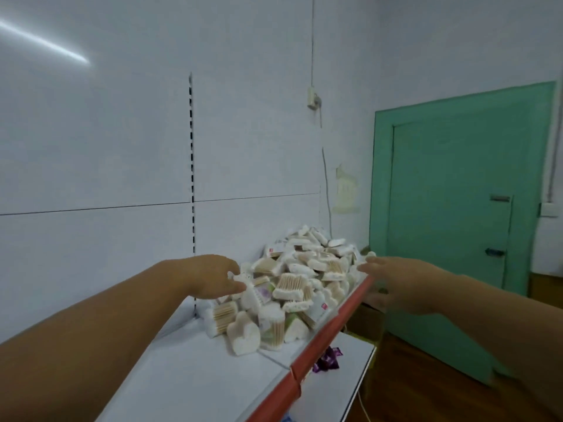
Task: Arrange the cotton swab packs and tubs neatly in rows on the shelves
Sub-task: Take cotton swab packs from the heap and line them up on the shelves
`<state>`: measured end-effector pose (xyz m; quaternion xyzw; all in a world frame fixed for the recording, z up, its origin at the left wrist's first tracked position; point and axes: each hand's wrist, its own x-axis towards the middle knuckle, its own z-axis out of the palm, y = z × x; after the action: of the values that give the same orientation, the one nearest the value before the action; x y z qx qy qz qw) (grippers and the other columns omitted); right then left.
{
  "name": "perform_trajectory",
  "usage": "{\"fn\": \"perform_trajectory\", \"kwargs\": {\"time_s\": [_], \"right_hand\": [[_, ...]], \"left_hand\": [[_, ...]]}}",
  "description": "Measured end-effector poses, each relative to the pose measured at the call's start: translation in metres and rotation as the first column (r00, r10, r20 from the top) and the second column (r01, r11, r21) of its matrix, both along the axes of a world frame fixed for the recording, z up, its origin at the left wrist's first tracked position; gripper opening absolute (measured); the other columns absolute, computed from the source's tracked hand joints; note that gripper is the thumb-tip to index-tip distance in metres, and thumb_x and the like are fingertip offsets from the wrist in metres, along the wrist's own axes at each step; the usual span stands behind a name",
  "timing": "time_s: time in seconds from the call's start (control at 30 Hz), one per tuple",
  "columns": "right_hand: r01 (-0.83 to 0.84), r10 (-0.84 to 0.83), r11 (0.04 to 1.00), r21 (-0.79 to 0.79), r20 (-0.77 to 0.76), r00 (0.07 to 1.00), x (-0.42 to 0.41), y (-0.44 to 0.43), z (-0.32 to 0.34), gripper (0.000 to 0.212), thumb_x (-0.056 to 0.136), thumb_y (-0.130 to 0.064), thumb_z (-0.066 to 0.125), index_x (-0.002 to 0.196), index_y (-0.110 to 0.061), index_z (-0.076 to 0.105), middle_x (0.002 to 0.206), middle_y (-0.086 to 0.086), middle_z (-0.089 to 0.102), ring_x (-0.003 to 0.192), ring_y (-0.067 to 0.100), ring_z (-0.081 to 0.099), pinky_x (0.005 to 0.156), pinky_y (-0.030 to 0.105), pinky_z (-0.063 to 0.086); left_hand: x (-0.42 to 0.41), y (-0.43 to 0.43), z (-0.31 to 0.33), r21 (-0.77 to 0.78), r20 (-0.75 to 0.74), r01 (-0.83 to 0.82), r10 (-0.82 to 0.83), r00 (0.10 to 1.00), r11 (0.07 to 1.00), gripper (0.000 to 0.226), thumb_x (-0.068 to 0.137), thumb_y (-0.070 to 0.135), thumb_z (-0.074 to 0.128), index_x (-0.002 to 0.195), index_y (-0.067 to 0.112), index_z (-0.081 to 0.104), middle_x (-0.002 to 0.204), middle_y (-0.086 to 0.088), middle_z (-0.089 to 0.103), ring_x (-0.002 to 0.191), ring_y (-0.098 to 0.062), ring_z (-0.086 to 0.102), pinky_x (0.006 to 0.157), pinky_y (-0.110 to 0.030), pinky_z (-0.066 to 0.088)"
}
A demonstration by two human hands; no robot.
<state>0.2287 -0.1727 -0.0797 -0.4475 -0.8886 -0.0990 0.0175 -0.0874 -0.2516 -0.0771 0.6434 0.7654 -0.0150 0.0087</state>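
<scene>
Swab packs [301, 278] lie heaped on the shelf [189, 370] — left hand [213, 278] beside, right hand [393, 284] opposite.

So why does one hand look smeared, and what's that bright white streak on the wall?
Head view: the right hand is blurred, probably from motion, while the left hand and the pile of swab packs look sharper; head view, top left: the streak is likely a light reflecting off the glossy wall panel; head view, right: the wide lens bows the green door.

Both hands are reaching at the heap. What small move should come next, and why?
Probably close the left hand on the pack at the left edge of the pile and set it on the bare shelf nearer the camera: the packs lie jumbled, with no row started.
</scene>
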Motion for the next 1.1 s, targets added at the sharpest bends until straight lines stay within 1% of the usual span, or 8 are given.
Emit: {"fn": "perform_trajectory", "kwargs": {"time_s": [0.2,0.4,0.63,0.73,0.8,0.87,1.0,1.1], "right_hand": [[0.004,-0.004,1.0,-0.004,-0.042,0.999,-0.02,0.111,0.001,0.054,0.093,-0.048,0.052,0.143,-0.034,0.036,0.148,-0.009,0.039,0.13,0.014,0.043,0.106,0.033,0.036],[-0.094,0.096,0.995,-0.031,0.062,0.993,-0.047,0.204,-0.013,0.042,0.095,-0.047,0.05,0.134,-0.031,0.049,0.134,-0.006,0.054,0.118,0.014,0.051,0.098,0.029,0.042],[-0.369,0.37,0.929,0.026,-0.043,0.928,-0.091,0.322,-0.013,0.036,0.095,-0.044,0.049,0.127,-0.03,0.055,0.119,-0.01,0.061,0.104,0.008,0.054,0.084,0.023,0.042],[-0.424,0.426,0.905,0.039,-0.096,0.9,-0.109,0.366,-0.015,0.04,0.095,-0.044,0.049,0.132,-0.03,0.051,0.132,-0.009,0.055,0.117,0.011,0.051,0.096,0.027,0.041],[-0.443,0.448,0.894,0.066,-0.173,0.877,-0.125,0.391,-0.017,0.039,0.094,-0.043,0.048,0.131,-0.029,0.053,0.135,-0.008,0.053,0.12,0.013,0.05,0.097,0.028,0.038],[-0.449,0.453,0.89,0.075,-0.246,0.857,-0.143,0.411,-0.02,0.039,0.093,-0.041,0.049,0.13,-0.027,0.053,0.134,-0.005,0.053,0.119,0.015,0.05,0.094,0.029,0.038],[-0.448,0.427,0.894,-0.001,-0.301,0.853,-0.177,0.432,-0.03,0.044,0.086,-0.044,0.056,0.126,-0.025,0.054,0.124,-0.002,0.057,0.11,0.017,0.053,0.088,0.031,0.045],[-0.435,0.419,0.9,0.014,-0.298,0.858,-0.194,0.436,-0.032,0.037,0.079,-0.053,0.061,0.1,-0.022,0.059,0.098,-0.002,0.059,0.091,0.016,0.055,0.072,0.029,0.045]], "left_hand": [[-0.014,0.115,0.005,-0.065,-0.041,0.013,-0.015,0.999,0.998,0.059,0.095,0.049,0.051,0.146,0.021,0.036,0.149,-0.001,0.04,0.134,-0.018,0.04,0.106,-0.028,0.032],[-0.017,0.192,-0.01,0.012,0.008,0.064,-0.064,0.998,0.998,0.046,0.092,0.039,0.06,0.135,0.026,0.05,0.129,0.005,0.056,0.107,-0.01,0.053,0.092,-0.022,0.04],[-0.029,0.284,-0.015,0.233,0.119,-0.183,0.159,0.98,0.955,0.028,0.09,0.032,0.061,0.114,0.017,0.064,0.109,0.002,0.064,0.091,-0.01,0.053,0.083,-0.022,0.043],[-0.024,0.325,-0.019,0.187,0.161,-0.359,0.332,0.929,0.914,0.044,0.09,0.048,0.058,0.091,0.005,0.067,0.076,-0.001,0.056,0.076,-0.015,0.052,0.067,-0.025,0.041],[-0.021,0.343,-0.026,0.071,0.2,-0.439,0.418,0.886,0.896,0.05,0.086,0.058,0.058,0.079,0.009,0.059,0.072,0.0,0.053,0.075,-0.016,0.054,0.066,-0.025,0.041],[-0.019,0.352,-0.032,-0.01,0.277,-0.476,0.46,0.844,0.879,0.043,0.082,0.056,0.064,0.081,0.013,0.058,0.082,-0.001,0.058,0.078,-0.016,0.058,0.066,-0.024,0.044],[-0.019,0.355,-0.031,-0.025,0.4,-0.536,0.5,0.768,0.844,0.04,0.078,0.045,0.073,0.095,0.009,0.067,0.072,0.002,0.057,0.058,-0.01,0.051,0.048,-0.02,0.038],[-0.021,0.355,-0.034,0.032,0.518,-0.604,0.504,0.691,0.796,0.042,0.072,0.035,0.081,0.1,0.01,0.063,0.084,-0.002,0.061,0.07,-0.014,0.057,0.058,-0.023,0.043]]}}
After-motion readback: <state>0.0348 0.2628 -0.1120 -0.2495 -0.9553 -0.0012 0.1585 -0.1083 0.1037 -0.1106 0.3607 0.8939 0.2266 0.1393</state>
